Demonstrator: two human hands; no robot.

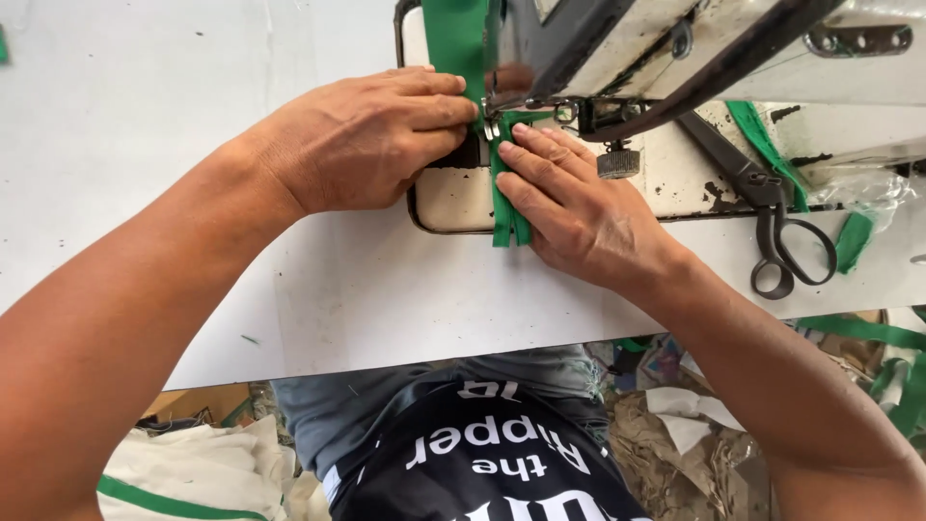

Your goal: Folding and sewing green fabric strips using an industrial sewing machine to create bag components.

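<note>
A narrow green fabric strip (508, 207) runs under the presser foot (492, 123) of a sewing machine (675, 39) and continues up behind it. My left hand (362, 140) lies flat on the machine bed, its fingertips pressing the strip from the left beside the foot. My right hand (579, 212) rests on the strip's right side, fingers extended and holding the folded fabric flat just in front of the needle. Both hands touch the strip; neither lifts it.
Dark metal scissors (776, 227) lie on the worn machine bed at the right, near green fabric scraps (854, 241). The white table (145, 145) spreads left. Below the table edge are cloth offcuts (694, 420) and a white bag with a green stripe (193, 473).
</note>
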